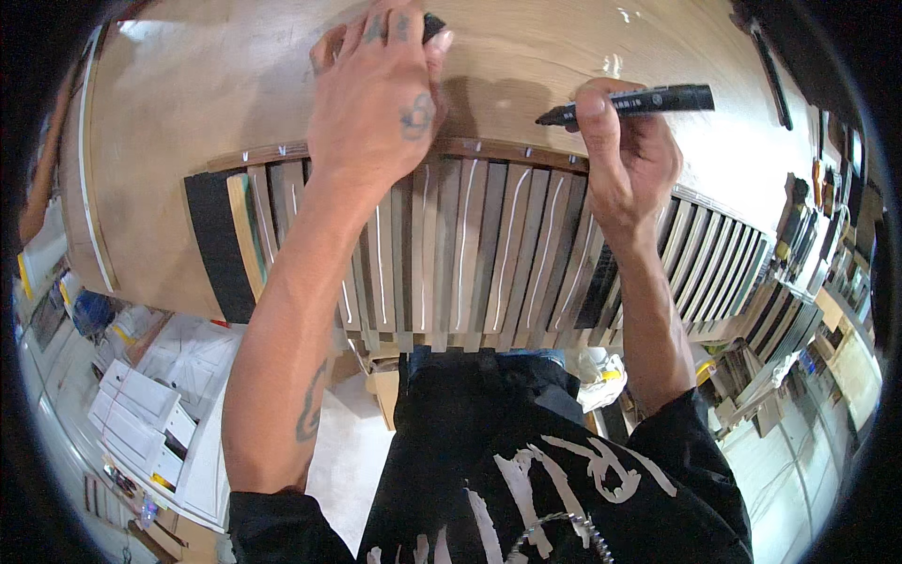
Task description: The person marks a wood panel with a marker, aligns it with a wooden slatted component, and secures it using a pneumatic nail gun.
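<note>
My right hand grips a thick black marker, its dark pointed tip aimed left over the wooden tabletop. Farther up and to the left, my left hand is closed on a small black piece that shows past the thumb; most of it is hidden, so I cannot tell its kind. Below both hands lies a row of wooden slats, several with a white line down their length. Along the far ends of the slats runs a brown wooden strip with short white marks.
A black block stands at the row's left end. More slats continue to the right. Tools hang or stand beyond the right edge. White panels lie low on the left.
</note>
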